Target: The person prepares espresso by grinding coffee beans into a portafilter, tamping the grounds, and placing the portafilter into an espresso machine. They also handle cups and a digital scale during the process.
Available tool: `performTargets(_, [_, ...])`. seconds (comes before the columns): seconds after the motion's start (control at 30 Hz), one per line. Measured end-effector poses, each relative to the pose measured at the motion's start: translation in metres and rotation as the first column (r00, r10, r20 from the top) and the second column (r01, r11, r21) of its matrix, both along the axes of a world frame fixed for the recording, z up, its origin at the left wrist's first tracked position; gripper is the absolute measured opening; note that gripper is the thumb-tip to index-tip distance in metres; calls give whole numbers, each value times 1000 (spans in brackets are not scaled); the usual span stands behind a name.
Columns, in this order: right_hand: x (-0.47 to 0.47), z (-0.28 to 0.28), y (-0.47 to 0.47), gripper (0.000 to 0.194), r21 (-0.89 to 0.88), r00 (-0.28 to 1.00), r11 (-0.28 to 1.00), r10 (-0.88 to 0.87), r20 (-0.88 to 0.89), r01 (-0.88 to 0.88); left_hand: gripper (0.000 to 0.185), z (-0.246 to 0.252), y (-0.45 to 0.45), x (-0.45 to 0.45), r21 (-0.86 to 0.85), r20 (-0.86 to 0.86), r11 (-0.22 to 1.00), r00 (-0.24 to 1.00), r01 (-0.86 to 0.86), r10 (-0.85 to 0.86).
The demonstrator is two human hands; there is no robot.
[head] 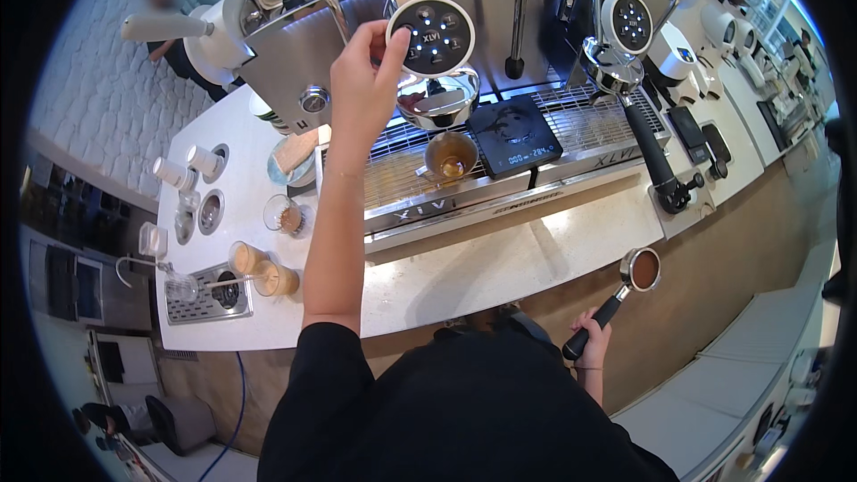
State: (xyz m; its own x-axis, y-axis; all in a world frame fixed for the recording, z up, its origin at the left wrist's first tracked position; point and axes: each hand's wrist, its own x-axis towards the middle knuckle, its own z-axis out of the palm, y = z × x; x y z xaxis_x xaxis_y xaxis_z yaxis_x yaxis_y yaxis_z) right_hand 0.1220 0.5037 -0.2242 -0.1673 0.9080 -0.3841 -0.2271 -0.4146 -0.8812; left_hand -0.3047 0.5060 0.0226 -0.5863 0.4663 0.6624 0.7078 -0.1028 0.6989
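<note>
My left hand [371,73] is raised to the round button panel [432,37] of an espresso machine, thumb at the panel's left side and fingers bent behind its rim. Under that group head, a metal pitcher [451,155] with brown liquid stands on the drip tray [395,181], beside a black digital scale [512,134]. Low at the right, my right hand [592,338] grips the black handle of a portafilter [645,270], its basket filled with ground coffee. Another portafilter [646,140] sits at the right group head, its handle towards me.
On the left counter stand glasses of light brown drink [276,279], a glass with brown contents [288,216], paper cups [175,173] and a rinser tray [207,294]. A tamper [716,150] lies at the right. Steam wands [517,13] hang ahead. A person [177,47] is beyond the machine.
</note>
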Motion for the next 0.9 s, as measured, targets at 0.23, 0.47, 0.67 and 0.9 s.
performTargets(0.23, [-2,-2,34,11,12,982,983,182,-45,-182,32,-11,-1,-14,-33,4,999,999,32,-32])
performTargets(0.47, [0,-2,67,16,-58,966,965,251,-65,-255,22,-8,-10,-11,-190,-122,961,976,-202,181])
performTargets(0.67, [2,-6,101,15,18,926,937,348,-148,-349,29,-5,-13,-6,-239,-136,931,959,-276,250])
performTargets(0.9, [-3,-9,114,14,25,881,894,445,-158,-447,32,-9,-13,-17,-225,-136,845,874,-485,466])
